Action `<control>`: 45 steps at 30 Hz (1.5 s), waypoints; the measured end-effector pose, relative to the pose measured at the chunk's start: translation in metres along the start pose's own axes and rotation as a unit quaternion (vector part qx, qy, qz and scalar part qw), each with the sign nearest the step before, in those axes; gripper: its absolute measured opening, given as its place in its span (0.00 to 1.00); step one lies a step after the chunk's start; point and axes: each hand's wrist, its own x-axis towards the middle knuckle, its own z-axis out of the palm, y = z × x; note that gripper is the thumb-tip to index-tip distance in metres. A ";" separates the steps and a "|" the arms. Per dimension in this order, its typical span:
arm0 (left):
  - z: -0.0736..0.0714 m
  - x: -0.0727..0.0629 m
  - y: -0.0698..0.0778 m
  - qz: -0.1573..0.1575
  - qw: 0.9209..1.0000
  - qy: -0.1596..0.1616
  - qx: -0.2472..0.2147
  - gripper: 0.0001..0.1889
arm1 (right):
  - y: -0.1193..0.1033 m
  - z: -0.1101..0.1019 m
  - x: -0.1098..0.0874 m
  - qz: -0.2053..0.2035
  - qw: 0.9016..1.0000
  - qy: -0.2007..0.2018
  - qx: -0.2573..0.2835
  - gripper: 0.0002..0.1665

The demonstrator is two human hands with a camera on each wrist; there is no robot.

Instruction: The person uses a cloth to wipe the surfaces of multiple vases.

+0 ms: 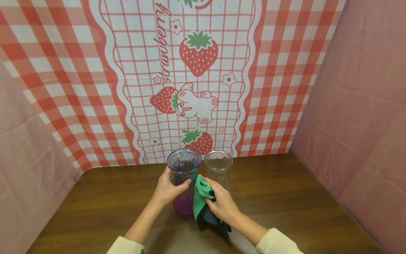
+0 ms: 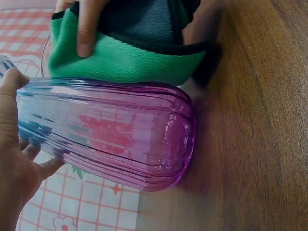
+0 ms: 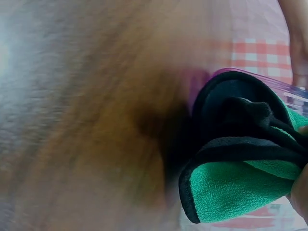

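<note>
A ribbed glass vase (image 1: 184, 206), blue at the rim and purple toward its base, stands on the table in the head view. My left hand (image 1: 168, 188) grips it below the rim, thumb on the near side and fingers around the far left; the left wrist view shows the same vase (image 2: 120, 130) lying sideways across the picture. My right hand (image 1: 223, 204) holds a bunched green cloth (image 1: 200, 201) with a black edge and dark grey reverse. The cloth (image 2: 125, 60) lies along the vase's right side, its lower folds (image 3: 240, 192) hanging loose.
A clear glass vase (image 1: 219, 162) stands just right of the coloured one, partly hidden behind my right hand. Behind the wooden table (image 1: 111, 197) hangs a red-and-white checked strawberry cloth (image 1: 279, 88). Pink fabric walls (image 1: 355, 123) flank both sides.
</note>
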 end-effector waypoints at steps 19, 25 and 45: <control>0.000 0.000 0.002 -0.019 1.000 -0.003 0.004 0.41 | 0.006 0.001 -0.001 -0.010 1.000 0.022 0.011 0.34; 0.000 -0.002 0.022 -0.023 1.000 0.000 -0.008 0.40 | -0.002 -0.006 0.014 -0.046 0.997 0.060 0.022 0.34; 0.001 0.001 0.001 -0.024 1.000 -0.001 -0.011 0.38 | -0.005 -0.005 0.013 0.014 0.999 0.015 0.040 0.32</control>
